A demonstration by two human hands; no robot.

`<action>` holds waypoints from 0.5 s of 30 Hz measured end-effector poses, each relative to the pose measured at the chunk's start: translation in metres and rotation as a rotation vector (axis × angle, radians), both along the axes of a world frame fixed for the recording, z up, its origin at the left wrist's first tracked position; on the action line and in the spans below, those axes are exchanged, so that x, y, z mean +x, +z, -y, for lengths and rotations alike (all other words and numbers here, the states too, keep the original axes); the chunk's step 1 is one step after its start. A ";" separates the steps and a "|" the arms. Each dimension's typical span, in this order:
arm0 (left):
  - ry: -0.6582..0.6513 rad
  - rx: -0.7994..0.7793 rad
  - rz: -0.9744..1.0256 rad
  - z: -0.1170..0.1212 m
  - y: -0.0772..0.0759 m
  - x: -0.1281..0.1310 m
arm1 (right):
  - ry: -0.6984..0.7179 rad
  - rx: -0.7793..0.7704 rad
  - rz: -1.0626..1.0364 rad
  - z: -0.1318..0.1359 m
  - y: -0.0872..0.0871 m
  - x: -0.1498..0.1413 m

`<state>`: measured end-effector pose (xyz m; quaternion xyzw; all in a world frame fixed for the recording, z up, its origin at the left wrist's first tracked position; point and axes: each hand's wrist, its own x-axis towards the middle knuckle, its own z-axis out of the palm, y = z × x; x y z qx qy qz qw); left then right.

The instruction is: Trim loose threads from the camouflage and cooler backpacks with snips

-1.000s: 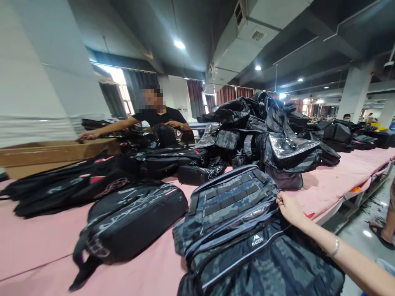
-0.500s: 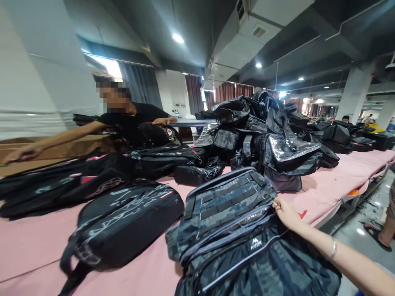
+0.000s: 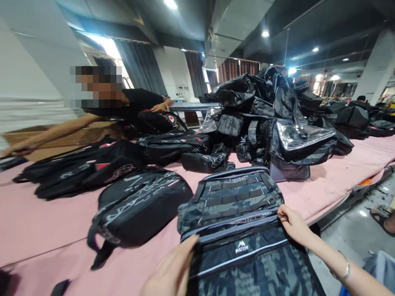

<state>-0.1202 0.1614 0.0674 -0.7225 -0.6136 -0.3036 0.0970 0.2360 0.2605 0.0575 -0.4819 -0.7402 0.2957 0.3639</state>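
A dark camouflage backpack (image 3: 253, 263) with a white MATEIN label lies in front of me on the pink-covered table, its zipped compartment partly open and shiny lining showing. My right hand (image 3: 291, 224), with a bracelet on the wrist, pinches the right edge of that opening. At the opposite edge is my left hand (image 3: 171, 267), blurred, its fingertips against the fabric; its grip is unclear. To the left, a black backpack (image 3: 145, 209) with white line patterns rests on its side, apart from both hands.
Behind stands a heap of camouflage bags (image 3: 265, 102), some with clear plastic panels. More black bags (image 3: 89, 168) lie at left, where a person in a black top (image 3: 135, 100) reaches across a cardboard box (image 3: 74, 137). The pink table (image 3: 333, 181) ends at right above the floor.
My left hand has come into view at the backpack's left edge. The backpack now lies straighter before me, with my right hand still on its right edge. The view has shifted.
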 end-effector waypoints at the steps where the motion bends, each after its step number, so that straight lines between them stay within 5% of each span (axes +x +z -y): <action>1: -0.094 -0.002 -0.064 -0.014 0.005 0.012 | -0.002 0.020 0.049 0.003 0.000 0.002; 5: -0.071 0.026 -0.250 -0.049 0.004 0.049 | 0.000 0.036 0.123 0.014 0.000 0.010; 10: -0.095 0.101 -0.357 -0.040 -0.012 0.052 | -0.041 -0.062 -0.071 0.019 -0.003 0.014; 15: -0.212 0.057 -0.213 -0.038 0.008 0.084 | -0.175 -0.170 -0.407 0.014 -0.005 0.004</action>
